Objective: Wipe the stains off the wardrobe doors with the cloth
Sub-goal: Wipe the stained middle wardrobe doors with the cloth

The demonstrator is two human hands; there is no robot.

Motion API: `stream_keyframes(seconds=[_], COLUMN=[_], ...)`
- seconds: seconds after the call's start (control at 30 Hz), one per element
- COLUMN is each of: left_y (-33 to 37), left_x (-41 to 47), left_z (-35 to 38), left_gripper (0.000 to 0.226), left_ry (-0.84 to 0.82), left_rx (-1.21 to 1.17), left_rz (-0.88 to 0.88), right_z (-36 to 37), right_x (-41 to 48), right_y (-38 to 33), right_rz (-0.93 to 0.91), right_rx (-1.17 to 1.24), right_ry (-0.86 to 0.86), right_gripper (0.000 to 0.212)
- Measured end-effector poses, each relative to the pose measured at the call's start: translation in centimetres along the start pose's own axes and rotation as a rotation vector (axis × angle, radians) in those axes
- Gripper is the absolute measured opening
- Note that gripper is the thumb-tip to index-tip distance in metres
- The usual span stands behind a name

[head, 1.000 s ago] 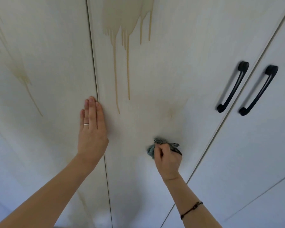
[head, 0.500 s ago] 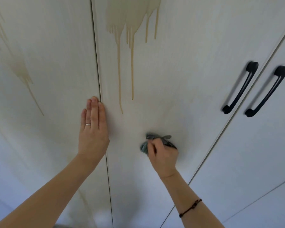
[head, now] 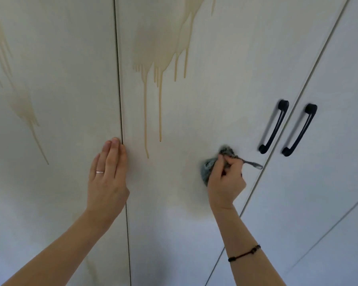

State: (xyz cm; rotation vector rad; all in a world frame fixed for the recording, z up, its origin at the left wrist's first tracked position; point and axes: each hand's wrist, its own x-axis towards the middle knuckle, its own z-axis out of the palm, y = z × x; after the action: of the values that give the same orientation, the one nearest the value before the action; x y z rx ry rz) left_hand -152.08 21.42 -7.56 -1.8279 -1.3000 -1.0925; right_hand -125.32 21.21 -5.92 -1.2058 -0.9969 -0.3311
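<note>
Pale wardrobe doors (head: 225,89) with brown drip stains (head: 153,50) and two black handles (head: 275,129)

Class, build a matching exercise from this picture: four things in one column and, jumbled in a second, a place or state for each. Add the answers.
Column A
1 cloth
2 left hand
3 big drip stain
4 black handles

Column B
a flat, fingers straight, at the door seam
b bunched in the grip of the right hand
c right of the cloth
d high on the middle door

Pairs: 1-b, 2-a, 3-d, 4-c
</note>
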Motion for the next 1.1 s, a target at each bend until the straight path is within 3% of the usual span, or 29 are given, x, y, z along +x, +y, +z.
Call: stream_keyframes(seconds=[0.07, 0.13, 0.23, 0.3, 0.37, 0.47, 0.6, 0.8, 0.93, 1.1], left_y=[-0.6, -0.9, -0.7, -0.6, -0.5, -0.6, -0.8, -2.1, -2.3, -1.8], left_x=[1.2, 3.2, 6.6, 8.2, 8.8, 8.7, 8.4, 8.7, 8.7, 8.5], left_z=[-0.9, -1.7, -2.3, -2.3, -2.2, -2.1, -1.8, -1.9, -2.1, -1.4], left_gripper=[0.065, 0.063, 0.066, 0.073, 0.077, 0.076, 0.071, 0.068, 0.068, 0.069], left_ry=[0.071, 0.147, 0.191, 0.175, 0.133, 0.094, 0.128, 0.162, 0.163, 0.179], left_rx=[-0.041, -0.055, -0.044, -0.025, -0.011, 0.011, 0.009, -0.051, -0.067, -0.070], left_rz=[0.043, 0.063, 0.032, 0.025, 0.034, 0.055, 0.067, 0.133, 0.137, 0.106], right_z=[-0.7, -0.8, -0.7, -0.7, -0.7, -0.6, -0.4, -0.1, 0.0, 0.4], right_x=[5.8, 9.3, 5.0, 0.3, -0.8, 3.8, 8.1, -1.3, 2.7, 0.2], right_y=[-2.7, -4.4, -4.7, -2.7, -1.5, -2.5, -3.5, -2.0, -2.9, -4.6], right_rz=[0.151, 0.240, 0.234, 0.233, 0.253, 0.225, 0.258, 0.336, 0.433, 0.286], right_rx=[-0.003, 0.023, -0.076, -0.148, -0.222, -0.331, -0.325, -0.423, -0.350, -0.336], right_ry=[0.116, 0.125, -0.078, -0.189, -0.194, -0.071, 0.038, -0.074, -0.029, -0.114], right_gripper=[0.009, 0.020, 0.060, 0.068, 0.064, 0.053, 0.043, 0.052, 0.031, 0.049])
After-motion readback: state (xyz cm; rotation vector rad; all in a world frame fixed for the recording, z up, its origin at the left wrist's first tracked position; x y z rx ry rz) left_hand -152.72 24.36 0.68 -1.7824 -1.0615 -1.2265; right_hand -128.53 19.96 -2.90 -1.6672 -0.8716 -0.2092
